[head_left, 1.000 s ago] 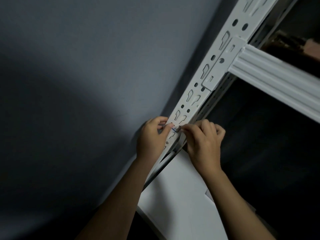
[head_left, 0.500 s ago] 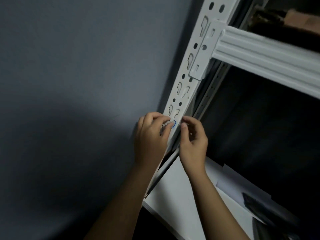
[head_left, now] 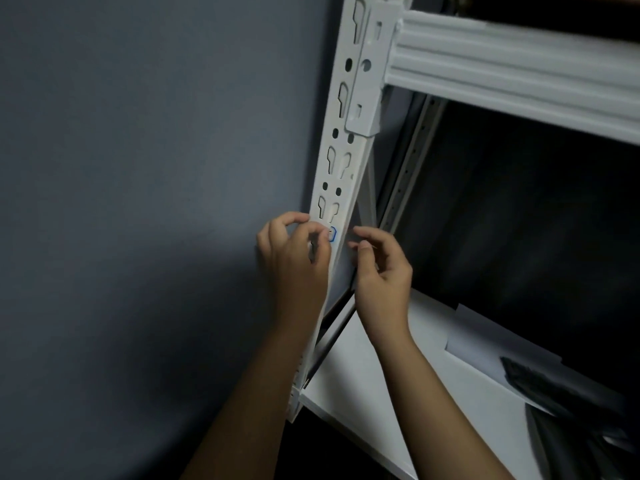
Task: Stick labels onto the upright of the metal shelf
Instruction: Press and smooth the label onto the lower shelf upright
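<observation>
The white metal upright with keyhole slots runs from the top centre down to the shelf corner. A small white label with a blue edge lies on its face. My left hand covers the upright just left of the label, its thumb pressing the label's left part. Just right of the upright hangs my right hand, fingers loosely curled; whether it holds anything I cannot tell.
A white ribbed crossbeam joins the upright at the top right. Below is a white shelf board with paper sheets and a dark object. A grey wall fills the left.
My right hand has drawn back from the label to the right of the upright. The left thumb stays on the label. The view has shifted, with the upright standing steeper.
</observation>
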Motion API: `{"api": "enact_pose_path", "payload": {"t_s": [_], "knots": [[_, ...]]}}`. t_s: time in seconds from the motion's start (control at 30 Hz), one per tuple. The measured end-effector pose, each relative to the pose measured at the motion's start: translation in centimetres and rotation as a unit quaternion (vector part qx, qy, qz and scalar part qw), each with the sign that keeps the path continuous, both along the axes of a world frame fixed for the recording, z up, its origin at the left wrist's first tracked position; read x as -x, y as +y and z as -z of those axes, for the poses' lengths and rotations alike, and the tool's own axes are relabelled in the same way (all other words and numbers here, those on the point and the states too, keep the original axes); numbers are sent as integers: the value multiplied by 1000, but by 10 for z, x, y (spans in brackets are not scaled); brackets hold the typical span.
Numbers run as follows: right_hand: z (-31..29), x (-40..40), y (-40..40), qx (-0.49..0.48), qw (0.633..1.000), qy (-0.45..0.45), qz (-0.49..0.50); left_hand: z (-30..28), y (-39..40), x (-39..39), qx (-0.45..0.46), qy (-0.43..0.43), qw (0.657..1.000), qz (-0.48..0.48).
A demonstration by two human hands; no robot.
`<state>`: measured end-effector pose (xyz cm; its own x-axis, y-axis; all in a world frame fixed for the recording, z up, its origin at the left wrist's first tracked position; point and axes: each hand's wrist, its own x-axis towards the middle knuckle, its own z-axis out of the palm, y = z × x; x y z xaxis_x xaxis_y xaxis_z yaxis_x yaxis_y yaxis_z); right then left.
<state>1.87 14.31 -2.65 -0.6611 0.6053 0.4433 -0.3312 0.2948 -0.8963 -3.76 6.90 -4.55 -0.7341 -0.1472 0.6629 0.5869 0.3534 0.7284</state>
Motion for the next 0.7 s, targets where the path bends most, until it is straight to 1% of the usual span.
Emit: {"api": "enact_pose_path", "payload": {"t_s": [0.1,0.17,0.43,0.6,0.7], "knots": [[7,1,-1,54,998,4,12,-1,1,-2,-10,-19,1000,13],[10,1,-3,72,997,-5,15,-1,1,-3,-7,-25,1000,13],[3,-2,-8,69,997,6,-16,-4,-1,-5,2,-29,999,20],[5,-1,-8,59,998,-4,-8,-5,-3,-8,14,-32,999,26],[6,-1,-8,53,999,-8,-3,-7,-4,-9,20,-19,1000,15]]}}
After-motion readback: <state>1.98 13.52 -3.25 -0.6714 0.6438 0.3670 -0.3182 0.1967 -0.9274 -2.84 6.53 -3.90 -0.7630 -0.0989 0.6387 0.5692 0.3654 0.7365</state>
